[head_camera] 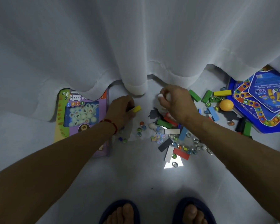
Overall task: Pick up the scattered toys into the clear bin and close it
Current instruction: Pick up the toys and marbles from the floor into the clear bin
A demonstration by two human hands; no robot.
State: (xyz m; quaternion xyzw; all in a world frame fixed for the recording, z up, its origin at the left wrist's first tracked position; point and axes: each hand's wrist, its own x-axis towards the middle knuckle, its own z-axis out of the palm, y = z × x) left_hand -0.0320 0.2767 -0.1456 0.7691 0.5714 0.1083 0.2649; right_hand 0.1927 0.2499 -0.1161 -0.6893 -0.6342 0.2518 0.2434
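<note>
feet: two slippered feet [157, 212] at the near edge, on a bare floor [136, 175]
near pile: blocks [181, 153], marbles [185, 148] and a die [204, 148] lie loose, none gathered
left hand [121, 109]: fingers clamped on a yellow block [136, 108], just off the floor
right hand [176, 101]: fingers closed round small white pieces [160, 95]
left: chess box [81, 115] flat, part under the curtain [136, 46]
right: orange ball [226, 104], green blocks [194, 95], blue board [262, 101]
bin: not in view
progress: early by my reading; most toys left, closing not started
</note>
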